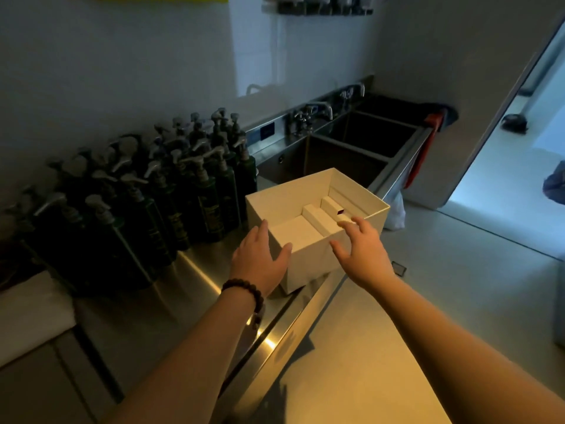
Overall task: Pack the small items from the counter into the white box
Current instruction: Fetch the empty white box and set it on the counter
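Note:
The open white box [308, 264] stands at the front edge of the steel counter [171, 304], near the sink. Inside it lie small white cartons [318, 215], one with a dark red end. My left hand [260, 258], with a bead bracelet on the wrist, rests with spread fingers against the box's near left corner. My right hand [360, 249] hovers with fingers apart over the box's near right rim. Neither hand holds anything.
Several dark green pump bottles [159, 191] crowd the counter left of the box. A steel double sink [363, 142] with taps lies behind it. A white folded sheet [30, 313] sits at the left. An open doorway [519, 154] is at the right.

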Motion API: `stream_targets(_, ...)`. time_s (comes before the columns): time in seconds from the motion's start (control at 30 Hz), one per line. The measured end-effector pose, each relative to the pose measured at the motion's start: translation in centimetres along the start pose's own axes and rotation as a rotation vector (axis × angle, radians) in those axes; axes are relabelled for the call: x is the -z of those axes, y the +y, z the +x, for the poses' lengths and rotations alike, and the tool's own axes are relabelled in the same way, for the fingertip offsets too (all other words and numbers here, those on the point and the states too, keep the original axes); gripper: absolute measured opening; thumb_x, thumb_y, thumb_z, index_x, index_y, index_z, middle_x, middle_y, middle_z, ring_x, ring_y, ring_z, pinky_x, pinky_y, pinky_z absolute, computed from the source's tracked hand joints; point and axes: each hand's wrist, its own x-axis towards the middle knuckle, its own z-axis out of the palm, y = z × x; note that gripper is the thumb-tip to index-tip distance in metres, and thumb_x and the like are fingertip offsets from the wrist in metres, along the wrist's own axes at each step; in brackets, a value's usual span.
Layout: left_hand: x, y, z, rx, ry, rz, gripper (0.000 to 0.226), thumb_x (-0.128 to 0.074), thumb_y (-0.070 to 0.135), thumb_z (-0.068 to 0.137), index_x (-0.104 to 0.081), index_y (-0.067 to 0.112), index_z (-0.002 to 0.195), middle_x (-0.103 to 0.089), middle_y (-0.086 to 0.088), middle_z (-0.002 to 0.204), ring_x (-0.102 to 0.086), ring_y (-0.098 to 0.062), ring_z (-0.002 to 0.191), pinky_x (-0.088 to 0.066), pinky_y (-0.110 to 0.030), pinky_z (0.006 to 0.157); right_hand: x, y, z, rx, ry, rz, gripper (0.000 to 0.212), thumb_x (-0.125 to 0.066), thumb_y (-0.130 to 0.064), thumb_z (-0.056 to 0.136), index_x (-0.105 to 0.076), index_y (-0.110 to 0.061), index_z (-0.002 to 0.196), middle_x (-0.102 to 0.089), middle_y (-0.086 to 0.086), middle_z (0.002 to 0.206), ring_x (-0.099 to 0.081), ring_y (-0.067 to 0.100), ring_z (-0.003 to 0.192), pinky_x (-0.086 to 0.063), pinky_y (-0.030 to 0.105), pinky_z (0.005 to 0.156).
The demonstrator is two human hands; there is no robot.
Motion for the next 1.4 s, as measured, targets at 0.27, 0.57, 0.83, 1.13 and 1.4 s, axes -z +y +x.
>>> stream_targets(0.27,-2.2,0.5,6.2,0.180,0.052,-0.204,0.076,-0.053,0.046,0.088,-0.009,0.028,0.147,-0.028,-0.005,0.143,-0.043,-0.023,0.120,-0.049,-0.042,0.090,2.7,6.4,12.0,-0.011,-0.030,-0.004,0.059,-0.054,-0.047,0.090,-0.038,-0.026,0.143,-0.025,0.006,0.154,-0.026,0.027,0.141,-0.029,0.049,0.113)
stream_targets(0.57,-4.9,1.6,9.9,0.472,0.203,-0.417,0.074,-0.058,0.032,0.090,-0.011,0.031,0.147,-0.035,-0.001,0.146,-0.037,-0.018,0.128,-0.032,-0.037,0.101,-0.3,11.6,22.9,-0.011,-0.501,0.186,0.086,-0.055,-0.059,0.084,-0.004,-0.037,0.150,-0.026,0.003,0.156,-0.033,0.026,0.138,-0.025,0.048,0.112)
stream_targets(0.83,-5.6,2.2,9.9,0.548,0.263,-0.390,0.079,-0.060,0.024,0.089,-0.008,0.040,0.145,-0.033,0.002,0.146,-0.033,-0.019,0.130,-0.029,-0.043,0.104,-1.1,13.0,24.9,0.005,-0.657,0.434,0.087,-0.061,-0.056,0.080,0.000,-0.055,0.142,-0.021,-0.008,0.157,-0.029,0.024,0.140,-0.021,0.050,0.111)
stream_targets(1.13,-5.8,2.7,9.4,0.576,0.269,-0.623,0.079,-0.060,0.019,0.088,-0.011,0.041,0.146,-0.037,0.020,0.124,-0.037,0.001,0.110,-0.029,-0.021,0.090,-1.0,13.3,25.2,0.022,-0.716,0.569,0.088,-0.066,-0.047,0.080,-0.005,-0.054,0.143,-0.025,-0.010,0.155,-0.030,0.022,0.139,-0.023,0.051,0.110)
stream_targets(1.4,-3.6,1.8,3.9,0.597,0.479,-0.623,0.080,-0.062,0.021,0.086,-0.012,0.046,0.143,-0.032,0.023,0.130,-0.033,0.000,0.116,-0.029,-0.022,0.089,-1.3,8.1,24.4,0.193,-0.782,0.589,0.088,-0.069,-0.049,0.075,-0.008,-0.063,0.136,-0.026,-0.013,0.153,-0.030,0.020,0.135,-0.025,0.052,0.106)
